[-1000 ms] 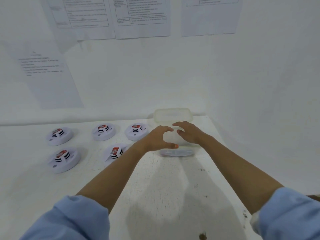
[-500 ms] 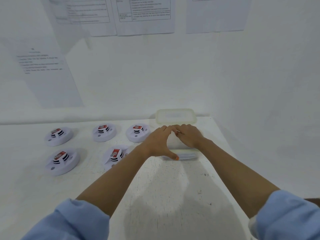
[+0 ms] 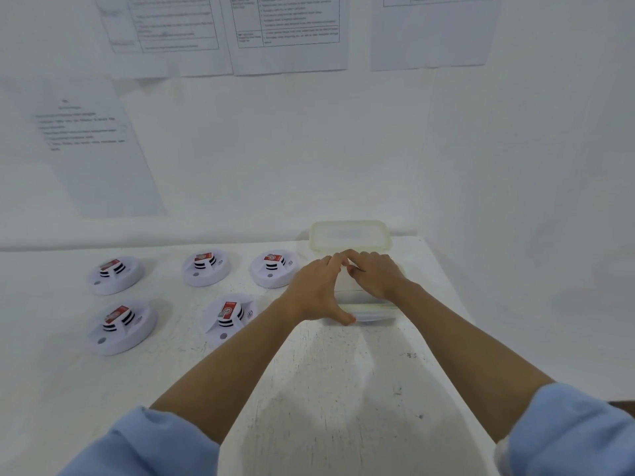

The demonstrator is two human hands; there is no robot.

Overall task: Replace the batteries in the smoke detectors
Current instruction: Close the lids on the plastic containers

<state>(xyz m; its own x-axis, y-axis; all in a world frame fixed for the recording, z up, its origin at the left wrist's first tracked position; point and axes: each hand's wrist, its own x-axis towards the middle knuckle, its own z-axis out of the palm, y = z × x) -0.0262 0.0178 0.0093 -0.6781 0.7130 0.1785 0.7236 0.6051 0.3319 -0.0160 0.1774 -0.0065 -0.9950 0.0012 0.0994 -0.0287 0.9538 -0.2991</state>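
Several white round smoke detectors lie on the white table (image 3: 326, 372), each with a red-labelled battery on top; the nearest ones are a detector (image 3: 230, 317) in the front row and a detector (image 3: 273, 267) in the back row. A translucent plastic container (image 3: 369, 309) with a lid sits to their right. My left hand (image 3: 316, 290) lies over its left side, thumb hooked at the front edge. My right hand (image 3: 376, 274) presses on its right top. The fingertips of both hands meet over the lid. What the container holds is hidden.
A second translucent lidded container (image 3: 350, 233) stands just behind, against the back wall. The side wall (image 3: 515, 201) closes the table's right edge. Printed sheets (image 3: 288, 32) hang on the walls. More detectors (image 3: 120, 326) lie at the left.
Both hands have lowered and flattened onto the near container's lid, and their fingertips have come together. The detectors have not moved.
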